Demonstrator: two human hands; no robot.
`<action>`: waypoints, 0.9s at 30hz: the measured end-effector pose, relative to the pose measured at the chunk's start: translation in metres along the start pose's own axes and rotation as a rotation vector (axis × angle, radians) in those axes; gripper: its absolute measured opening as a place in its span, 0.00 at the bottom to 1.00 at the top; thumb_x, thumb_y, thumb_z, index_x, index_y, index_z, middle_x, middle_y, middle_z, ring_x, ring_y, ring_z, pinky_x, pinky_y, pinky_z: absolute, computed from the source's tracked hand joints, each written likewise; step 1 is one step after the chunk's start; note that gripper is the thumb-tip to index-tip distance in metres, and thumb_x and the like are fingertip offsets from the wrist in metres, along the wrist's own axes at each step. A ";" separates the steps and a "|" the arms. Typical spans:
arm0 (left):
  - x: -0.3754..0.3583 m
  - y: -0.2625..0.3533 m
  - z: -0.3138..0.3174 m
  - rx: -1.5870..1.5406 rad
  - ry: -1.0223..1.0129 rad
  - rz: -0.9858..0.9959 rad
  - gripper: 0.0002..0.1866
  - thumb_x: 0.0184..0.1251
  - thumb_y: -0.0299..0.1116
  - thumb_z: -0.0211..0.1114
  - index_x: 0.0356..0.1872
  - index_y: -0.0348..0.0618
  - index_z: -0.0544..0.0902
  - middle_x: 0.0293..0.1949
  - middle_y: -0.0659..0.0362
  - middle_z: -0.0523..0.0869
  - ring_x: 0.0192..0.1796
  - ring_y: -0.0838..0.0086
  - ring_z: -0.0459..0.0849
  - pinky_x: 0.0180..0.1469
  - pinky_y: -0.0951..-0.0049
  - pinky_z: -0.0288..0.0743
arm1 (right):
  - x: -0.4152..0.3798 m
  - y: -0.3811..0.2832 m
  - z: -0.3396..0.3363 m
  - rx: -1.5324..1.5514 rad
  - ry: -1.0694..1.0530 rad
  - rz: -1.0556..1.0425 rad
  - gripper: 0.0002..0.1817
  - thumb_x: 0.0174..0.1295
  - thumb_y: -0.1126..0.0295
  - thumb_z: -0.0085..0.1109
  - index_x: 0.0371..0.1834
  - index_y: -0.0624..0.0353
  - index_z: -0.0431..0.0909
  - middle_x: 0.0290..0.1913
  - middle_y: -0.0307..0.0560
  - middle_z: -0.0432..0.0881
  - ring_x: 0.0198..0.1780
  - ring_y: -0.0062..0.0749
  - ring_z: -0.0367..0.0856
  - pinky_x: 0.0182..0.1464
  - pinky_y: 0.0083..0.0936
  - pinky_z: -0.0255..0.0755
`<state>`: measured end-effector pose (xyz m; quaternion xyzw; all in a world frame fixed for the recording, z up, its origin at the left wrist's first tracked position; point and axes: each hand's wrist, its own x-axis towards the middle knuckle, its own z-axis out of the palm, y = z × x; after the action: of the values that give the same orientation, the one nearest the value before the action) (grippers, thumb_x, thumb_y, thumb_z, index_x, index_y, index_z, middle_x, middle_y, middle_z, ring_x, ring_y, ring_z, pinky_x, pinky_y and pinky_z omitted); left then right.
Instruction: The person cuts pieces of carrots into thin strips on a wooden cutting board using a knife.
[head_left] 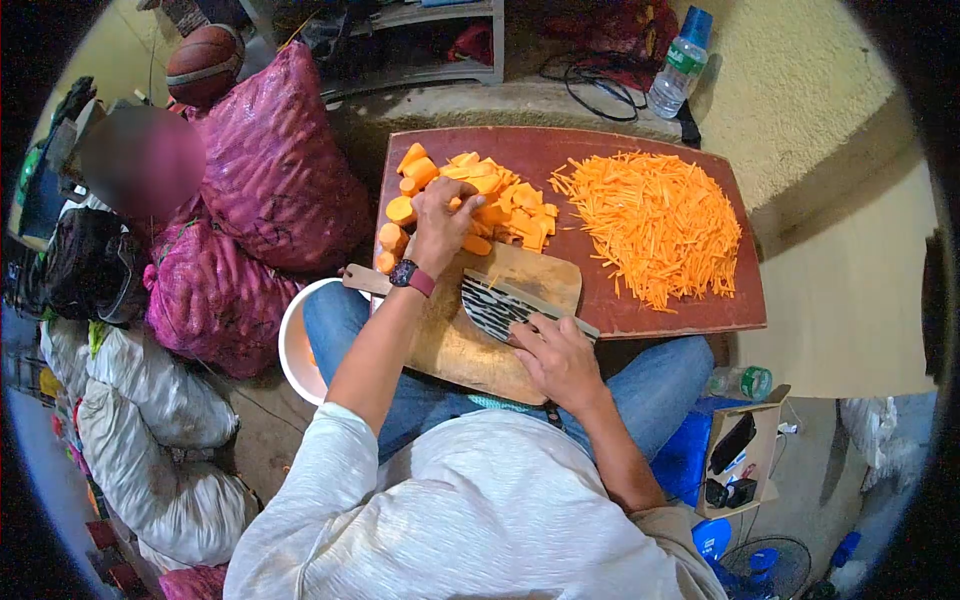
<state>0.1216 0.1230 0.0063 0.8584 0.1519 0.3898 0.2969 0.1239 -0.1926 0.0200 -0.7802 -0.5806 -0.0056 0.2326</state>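
Note:
My left hand (442,215), with a dark watch on a reddish strap, reaches over a heap of cut carrot slices (525,212). Its fingers are curled down among the slices, and what lies between them is hidden. My right hand (558,362) is closed on a wide knife (495,305) with a black-and-white patterned blade. The blade lies over a worn wooden cutting board (450,350), whose handle points left. Short thick carrot chunks (392,238) stand beside my left wrist. A large pile of carrot strips (665,230) spreads to the right.
The carrots lie on a dark red board (640,322). A white tub (292,350) stands left of my knee. Full purple mesh sacks (285,150), white sacks (150,460) and a basketball (204,65) are at left. A water bottle (680,65) stands on the ledge behind.

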 end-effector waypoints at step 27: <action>-0.090 0.044 -0.087 0.026 -0.551 -0.072 0.18 0.64 0.27 0.80 0.54 0.36 0.90 0.47 0.48 0.87 0.51 0.50 0.88 0.55 0.56 0.83 | 0.034 -0.004 -0.064 0.567 -0.161 0.316 0.23 0.79 0.68 0.62 0.72 0.67 0.77 0.59 0.72 0.88 0.62 0.70 0.88 0.62 0.53 0.81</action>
<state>-0.0020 0.0784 0.0267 0.9299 0.1009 0.1287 0.3296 0.1480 -0.1849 0.0882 -0.7626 -0.4475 0.2541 0.3919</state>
